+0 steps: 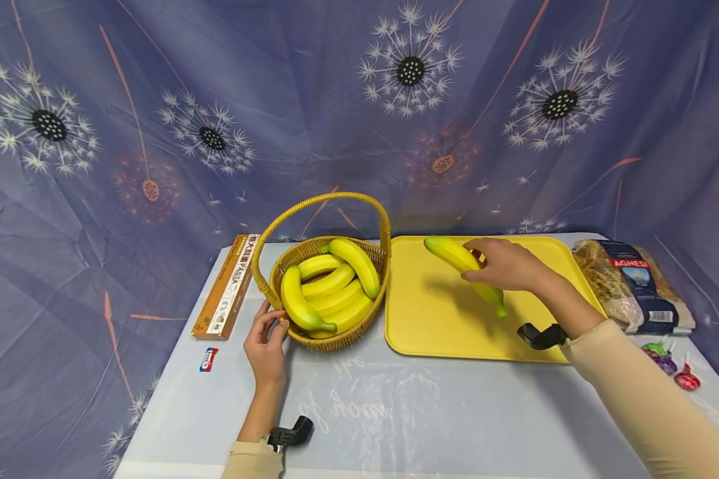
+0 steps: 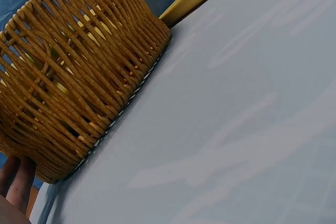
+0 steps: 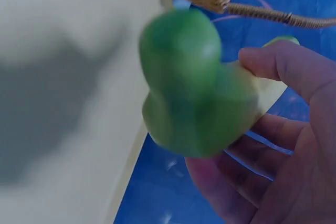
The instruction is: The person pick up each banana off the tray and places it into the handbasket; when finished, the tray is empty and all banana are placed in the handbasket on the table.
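My right hand (image 1: 509,265) grips a yellow banana (image 1: 451,251) with green ends and holds it above the yellow tray (image 1: 407,332). In the right wrist view the green stem end of the banana (image 3: 184,87) faces the camera, with the thumb and fingers around its body. A wicker basket (image 1: 335,342) with a tall arched handle stands left of the tray, holding several bananas (image 1: 296,299). My left hand (image 1: 267,346) holds the basket's near left side by the rim. In the left wrist view its fingers (image 2: 22,182) lie against the woven wall.
A long pasta box (image 1: 228,286) lies left of the basket, with a small red-and-blue wrapped piece (image 1: 208,359) in front. Right of the tray lie an AGNESI pasta bag (image 1: 635,286) and wrapped lollipops (image 1: 687,379). A patterned curtain (image 1: 311,100) hangs behind the table (image 1: 359,412).
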